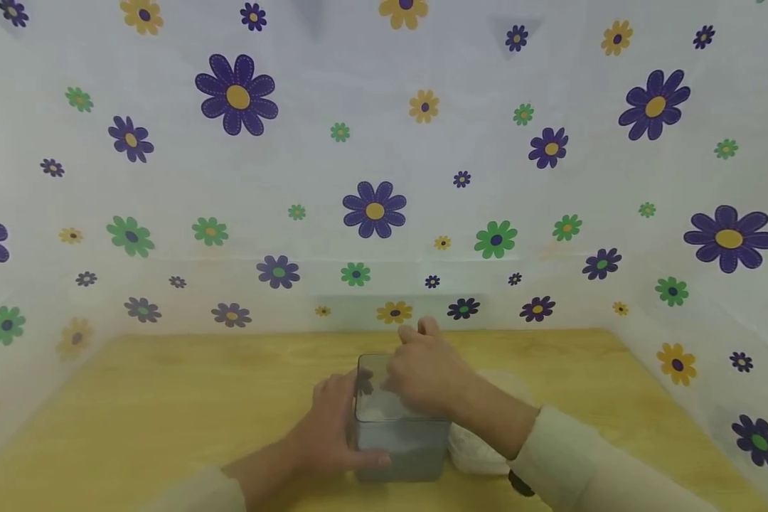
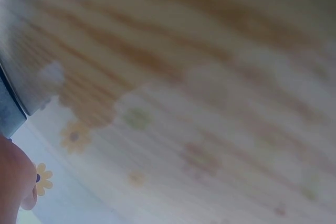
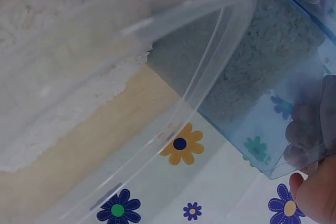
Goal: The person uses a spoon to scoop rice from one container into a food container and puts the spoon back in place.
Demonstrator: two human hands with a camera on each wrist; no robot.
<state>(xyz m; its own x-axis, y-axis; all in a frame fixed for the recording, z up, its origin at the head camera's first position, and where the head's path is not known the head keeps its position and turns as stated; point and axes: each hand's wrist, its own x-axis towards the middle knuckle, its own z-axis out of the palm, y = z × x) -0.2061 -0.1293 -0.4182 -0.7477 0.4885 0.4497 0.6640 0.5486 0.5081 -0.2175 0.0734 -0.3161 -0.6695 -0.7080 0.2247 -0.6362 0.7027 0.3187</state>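
My left hand [image 1: 333, 430] grips a blue-tinted clear square container [image 1: 400, 451] from its left side, thumb across the front wall and fingers round the far left corner. White rice [image 3: 247, 51] lies in the bottom of this container in the right wrist view. Over the container's opening is my right hand [image 1: 425, 370], its fingers curled; I cannot tell whether they hold something. Close to the container's right stands a clear plastic bowl [image 1: 480, 451] of white rice, partly hidden under my right forearm. The left wrist view catches only a finger and a corner of the container.
Both containers stand on a wood-grain table [image 1: 198, 398]. A white curtain [image 1: 307, 171] printed with purple, yellow and green flowers encloses the table at the back and both sides. A small dark object [image 1: 521, 485] shows below my right sleeve.
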